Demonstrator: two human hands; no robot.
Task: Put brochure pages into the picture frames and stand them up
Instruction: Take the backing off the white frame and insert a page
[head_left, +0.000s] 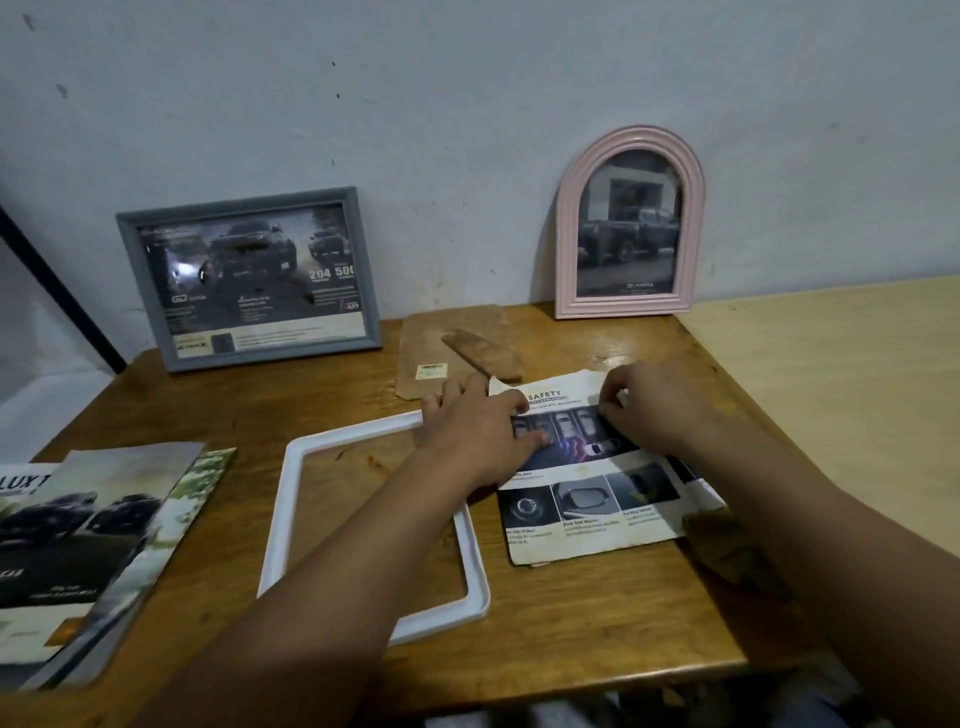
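A brochure page (587, 504) printed "SAFETY" lies flat on the wooden table (571, 623). My left hand (478, 431) presses down on its upper left part, fingers spread. At the page's top right edge my right hand (649, 405) pinches the paper. An empty white frame (470, 571) lies flat left of the page, partly under my left forearm. A brown backing board (441, 343) with its stand lies behind the page. A grey frame (249, 278) and a pink arched frame (628, 223), both with car pictures, stand against the wall.
Several car brochures (88, 545) are stacked at the table's left front edge. A lighter wooden table (841, 395) adjoins on the right. A brown scrap (727, 545) lies by my right forearm. The wall runs close behind the table.
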